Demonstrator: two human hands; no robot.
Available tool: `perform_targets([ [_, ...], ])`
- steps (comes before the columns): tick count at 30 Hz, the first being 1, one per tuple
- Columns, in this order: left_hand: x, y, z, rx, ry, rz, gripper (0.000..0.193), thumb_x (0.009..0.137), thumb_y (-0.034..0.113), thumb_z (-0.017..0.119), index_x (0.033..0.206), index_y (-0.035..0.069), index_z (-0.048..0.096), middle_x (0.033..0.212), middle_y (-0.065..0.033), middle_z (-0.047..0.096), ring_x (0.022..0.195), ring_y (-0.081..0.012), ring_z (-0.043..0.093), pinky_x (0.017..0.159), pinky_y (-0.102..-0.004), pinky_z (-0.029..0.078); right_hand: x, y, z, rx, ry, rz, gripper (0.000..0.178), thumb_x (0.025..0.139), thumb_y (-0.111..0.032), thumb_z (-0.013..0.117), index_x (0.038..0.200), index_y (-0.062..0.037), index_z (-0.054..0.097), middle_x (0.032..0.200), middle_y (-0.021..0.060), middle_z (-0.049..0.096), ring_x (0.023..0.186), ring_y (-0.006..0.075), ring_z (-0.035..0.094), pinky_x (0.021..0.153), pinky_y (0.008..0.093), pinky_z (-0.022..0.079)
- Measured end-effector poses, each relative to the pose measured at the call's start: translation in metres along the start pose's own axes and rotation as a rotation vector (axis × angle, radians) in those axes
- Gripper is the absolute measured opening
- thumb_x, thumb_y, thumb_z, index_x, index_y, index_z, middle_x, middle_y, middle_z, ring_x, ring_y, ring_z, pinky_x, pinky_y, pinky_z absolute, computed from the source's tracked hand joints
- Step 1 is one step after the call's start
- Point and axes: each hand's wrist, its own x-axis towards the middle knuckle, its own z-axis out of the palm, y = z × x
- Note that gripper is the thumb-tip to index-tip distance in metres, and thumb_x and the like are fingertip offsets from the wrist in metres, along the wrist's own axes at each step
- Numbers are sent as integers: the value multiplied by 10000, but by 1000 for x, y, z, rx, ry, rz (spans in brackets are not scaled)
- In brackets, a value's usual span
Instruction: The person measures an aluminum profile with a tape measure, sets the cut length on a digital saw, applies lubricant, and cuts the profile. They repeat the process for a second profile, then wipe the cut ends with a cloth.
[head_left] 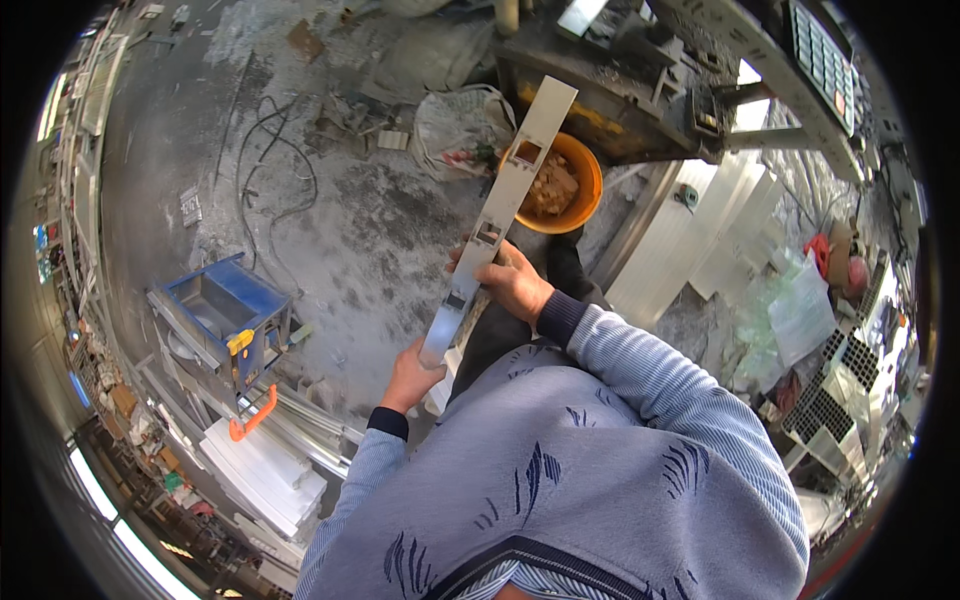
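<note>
A long pale metal profile [507,194] with several rectangular cutouts slants across the middle, its far end toward the upper right. My left hand [412,377] grips its near end, fingers partly hidden behind the metal. Farther up, my right hand [517,284] is closed around the profile, thumb on the upper face and fingertips showing at the far side. Beneath the far half of the profile stands an orange bucket [592,208] holding light-coloured scraps, partly covered by the profile.
A blue machine [250,290] with an orange handle [258,415] stands left, near stacked white profiles [262,470]. A white sack [452,125] sits beside the bucket. At the upper right is a machine frame with a keypad [822,65]. A cable [245,190] curls across the dusty floor.
</note>
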Motion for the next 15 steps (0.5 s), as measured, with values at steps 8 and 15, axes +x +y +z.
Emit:
perform_targets([
  [8, 7, 32, -33, -144, 164, 145, 536, 729, 247, 810, 1153, -12, 608, 1021, -233, 693, 956, -374, 683, 855, -420, 531, -11, -88, 43, -625, -138, -245, 667, 934, -255, 731, 1470, -6, 420, 1334, 131, 598, 1260, 244, 555, 1096, 384, 436],
  [15, 27, 77, -34, -41, 493, 333, 456, 824, 250, 776, 1173, 6, 613, 999, -212, 673, 939, -402, 659, 811, -450, 524, -21, -125, 93, -711, 80, -524, 641, 823, -118, 828, 1358, -13, 490, 1159, 112, 688, 1059, 215, 672, 928, 373, 553],
])
